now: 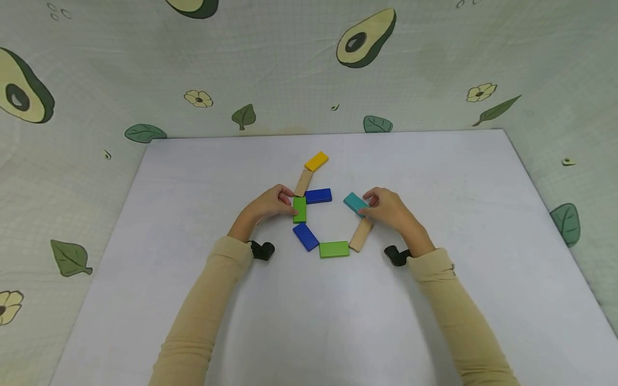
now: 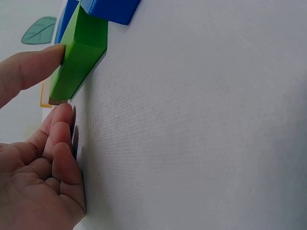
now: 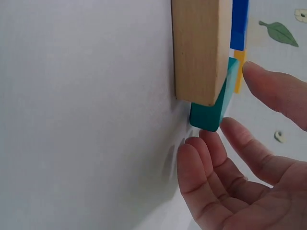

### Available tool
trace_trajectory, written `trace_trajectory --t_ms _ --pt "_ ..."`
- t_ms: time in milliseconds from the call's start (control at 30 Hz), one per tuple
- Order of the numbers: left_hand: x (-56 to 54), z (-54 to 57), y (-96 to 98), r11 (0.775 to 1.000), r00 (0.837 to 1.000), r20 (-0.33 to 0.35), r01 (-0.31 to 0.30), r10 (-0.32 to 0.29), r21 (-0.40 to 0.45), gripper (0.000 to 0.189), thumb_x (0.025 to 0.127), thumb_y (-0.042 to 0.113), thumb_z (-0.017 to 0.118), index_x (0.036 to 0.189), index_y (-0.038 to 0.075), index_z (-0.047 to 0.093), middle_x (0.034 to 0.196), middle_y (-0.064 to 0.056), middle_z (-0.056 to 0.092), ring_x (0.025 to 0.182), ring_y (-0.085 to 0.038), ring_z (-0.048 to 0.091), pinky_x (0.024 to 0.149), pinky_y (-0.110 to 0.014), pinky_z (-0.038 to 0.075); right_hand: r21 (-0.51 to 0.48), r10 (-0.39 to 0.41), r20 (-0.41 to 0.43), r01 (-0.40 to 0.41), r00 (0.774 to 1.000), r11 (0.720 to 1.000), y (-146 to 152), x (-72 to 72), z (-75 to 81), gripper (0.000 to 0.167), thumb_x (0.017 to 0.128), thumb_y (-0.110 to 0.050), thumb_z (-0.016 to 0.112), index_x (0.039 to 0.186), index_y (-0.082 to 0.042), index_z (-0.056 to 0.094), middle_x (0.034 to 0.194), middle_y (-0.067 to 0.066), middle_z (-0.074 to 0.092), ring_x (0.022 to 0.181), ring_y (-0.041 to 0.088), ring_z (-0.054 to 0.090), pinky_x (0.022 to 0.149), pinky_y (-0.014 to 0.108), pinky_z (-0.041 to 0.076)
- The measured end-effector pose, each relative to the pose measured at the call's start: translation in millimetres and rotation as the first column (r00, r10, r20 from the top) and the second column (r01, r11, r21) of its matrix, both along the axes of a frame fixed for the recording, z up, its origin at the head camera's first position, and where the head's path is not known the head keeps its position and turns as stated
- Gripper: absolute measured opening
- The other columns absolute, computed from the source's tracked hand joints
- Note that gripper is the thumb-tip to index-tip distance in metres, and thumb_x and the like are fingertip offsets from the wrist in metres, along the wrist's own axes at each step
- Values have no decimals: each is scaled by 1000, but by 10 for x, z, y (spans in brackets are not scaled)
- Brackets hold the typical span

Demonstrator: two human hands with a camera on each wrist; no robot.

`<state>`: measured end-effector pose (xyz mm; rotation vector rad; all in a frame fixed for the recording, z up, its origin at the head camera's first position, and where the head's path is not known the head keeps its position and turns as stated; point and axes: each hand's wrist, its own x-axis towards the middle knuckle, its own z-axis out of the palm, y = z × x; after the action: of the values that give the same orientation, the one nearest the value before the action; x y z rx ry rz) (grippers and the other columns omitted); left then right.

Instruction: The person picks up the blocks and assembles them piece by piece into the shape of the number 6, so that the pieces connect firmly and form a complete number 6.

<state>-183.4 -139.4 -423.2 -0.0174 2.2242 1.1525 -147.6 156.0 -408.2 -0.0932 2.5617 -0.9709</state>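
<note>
My left hand (image 1: 272,205) is at the left side of a green block (image 1: 300,215), thumb tip touching its edge in the left wrist view, other fingers loosely bent beside it. My right hand (image 1: 388,208) is at a teal block (image 1: 354,201). The right wrist view shows a fingertip right at the teal block's end and the thumb slightly off it. The teal block meets a plain wooden block (image 1: 361,234) at a corner. Beyond the left hand's green block lies another wooden block (image 1: 303,183), and a blue block (image 1: 319,196) lies to its right.
A yellow block (image 1: 316,161) lies at the far end of the chain. A second blue block (image 1: 306,237) and second green block (image 1: 334,250) form its near side. Black wrist devices (image 1: 262,251) sit beside both sleeves. Leaf-and-avocado cloth surrounds the white tabletop (image 1: 309,321).
</note>
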Motion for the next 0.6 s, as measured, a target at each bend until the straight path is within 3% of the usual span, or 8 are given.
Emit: trace_trajectory --t_ms 600 --pt "-6 8 0 1000 1000 0 0 0 7 54 77 14 73 122 6 45 94 -4 46 87 -19 45 77 -27 37 1 -16 2 16 1000 1000 -73 -3 -34 42 86 -18 64 119 5 52 108 20 54 97 29 50 83 40 44"
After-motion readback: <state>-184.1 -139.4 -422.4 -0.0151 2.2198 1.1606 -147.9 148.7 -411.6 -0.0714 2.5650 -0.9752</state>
